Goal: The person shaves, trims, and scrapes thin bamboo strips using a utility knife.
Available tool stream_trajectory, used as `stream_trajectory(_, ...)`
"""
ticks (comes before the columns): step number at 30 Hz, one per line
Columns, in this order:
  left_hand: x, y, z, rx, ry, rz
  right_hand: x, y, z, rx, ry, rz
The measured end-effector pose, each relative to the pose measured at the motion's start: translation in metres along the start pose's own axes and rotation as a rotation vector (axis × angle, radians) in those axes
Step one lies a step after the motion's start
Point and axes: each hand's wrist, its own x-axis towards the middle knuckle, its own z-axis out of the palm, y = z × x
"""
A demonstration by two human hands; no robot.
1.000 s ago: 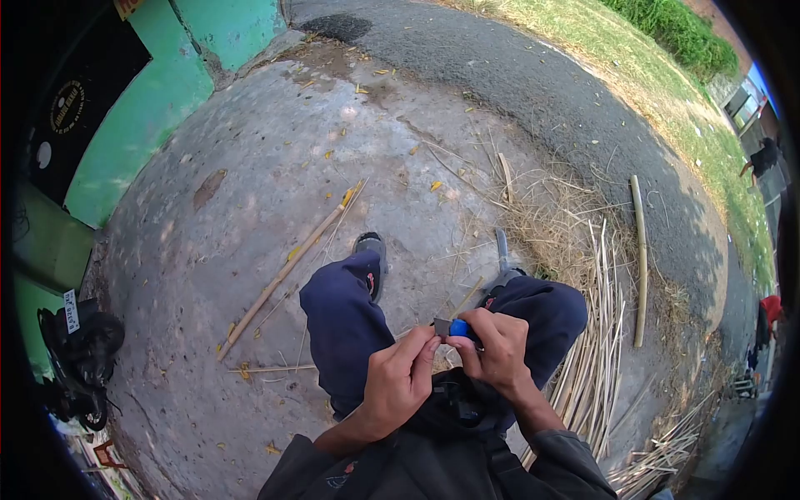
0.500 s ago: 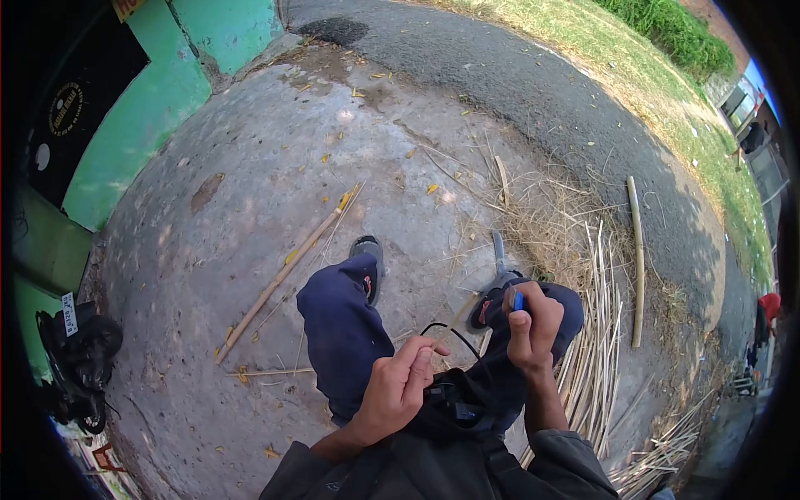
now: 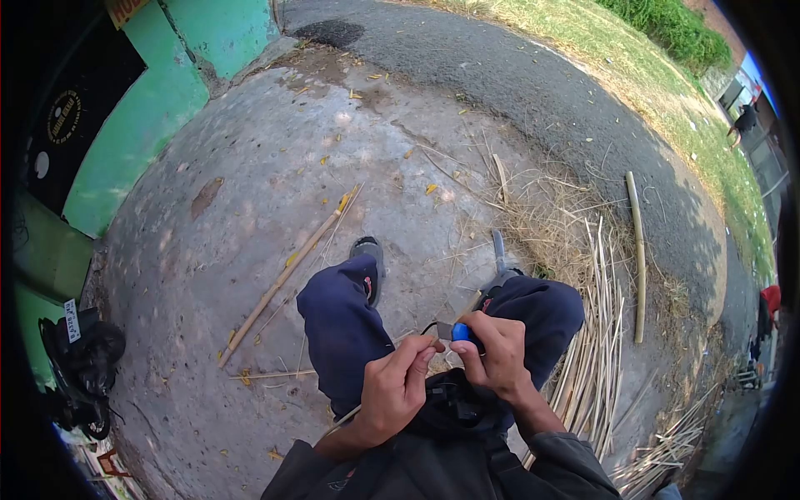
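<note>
My left hand (image 3: pixel 395 385) is closed in a pinch in front of my lap. A thin pale bamboo strip (image 3: pixel 345 418) shows behind its wrist and seems to run into the fingers. Close on the right, my right hand (image 3: pixel 498 357) is wrapped round a small blue-handled tool (image 3: pixel 460 333). The tool's flat grey end points left and meets the left fingertips; its exact kind is unclear. Below the hands lies a black pouch or strap with a buckle (image 3: pixel 454 402). A long blade (image 3: pixel 498 245) rests on the ground by my right foot.
Right of my leg lies a heap of split bamboo strips (image 3: pixel 593 333), with dry shavings (image 3: pixel 560 218) above it. A bamboo pole (image 3: pixel 637 258) lies farther right, a thin stick (image 3: pixel 287 271) to the left. A motorcycle (image 3: pixel 87 358) stands far left. Another person (image 3: pixel 742 122) is at upper right.
My right hand has moved left and down with the blue-handled tool, bringing it to my left fingertips. The left hand has barely moved. At upper right, the other person shows more fully.
</note>
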Motion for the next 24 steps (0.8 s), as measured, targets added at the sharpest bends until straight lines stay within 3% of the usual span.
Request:
stream_trajectory(7,-0.0021,-0.0007,-0.0036,-0.094,-0.107,-0.108,0.0006,0.0003,-0.0023,0.015,-0.028,-0.012)
stream_trajectory(12,-0.0012,-0.0017,0.0007,0.008,0.028,0.03,-0.0007,0.0015,-0.0006,-0.015,-0.04,-0.01)
stream_trajectory(24,0.0027,-0.0016,-0.0017,0.057,0.062,0.055,0.0043,0.005,0.0031,-0.184,0.035,-0.071)
